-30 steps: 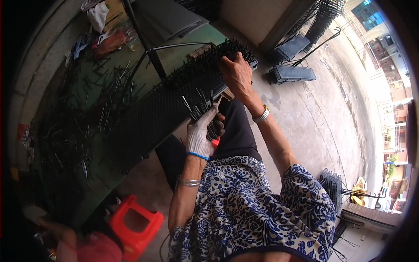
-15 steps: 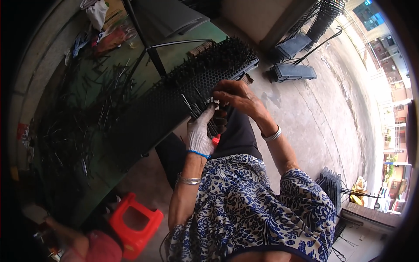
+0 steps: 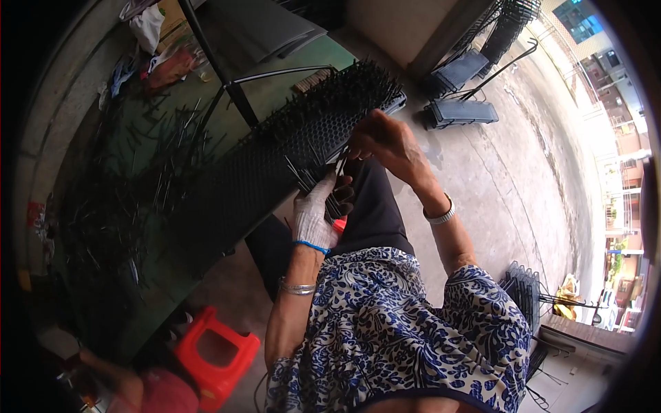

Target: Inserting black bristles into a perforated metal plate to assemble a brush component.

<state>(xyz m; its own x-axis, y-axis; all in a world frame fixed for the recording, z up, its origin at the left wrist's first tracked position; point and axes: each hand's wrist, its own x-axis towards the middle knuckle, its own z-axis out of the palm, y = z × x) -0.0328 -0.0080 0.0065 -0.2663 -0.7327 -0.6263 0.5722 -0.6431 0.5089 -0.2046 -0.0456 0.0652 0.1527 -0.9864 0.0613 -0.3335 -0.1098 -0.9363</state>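
Note:
My left hand [image 3: 315, 212], in a white knit glove with dark fingers, is closed around a bundle of thin black rods [image 3: 300, 177]. The rods stick out past the thumb towards the board. Just above, my bare right hand [image 3: 387, 144] is bent at the fingers and pinches what looks like one thin dark rod, its tip close to the left thumb. Beyond both hands lies a long black board [image 3: 279, 160] with a honeycomb of holes. Many short black pieces [image 3: 344, 93] stand crowded along its far side.
Loose black rods [image 3: 162, 186] are strewn over the green table [image 3: 148, 303]. A dark metal frame [image 3: 237, 96] rises behind the board. A red plastic stool [image 3: 241, 354] stands lower left, beside another person's arm [image 3: 110, 372]. Black racks [image 3: 461, 111] lie on the floor at right.
My right hand has lifted a little up and to the right, away from the left hand, its fingers curling more. The left hand keeps the bundle almost in place.

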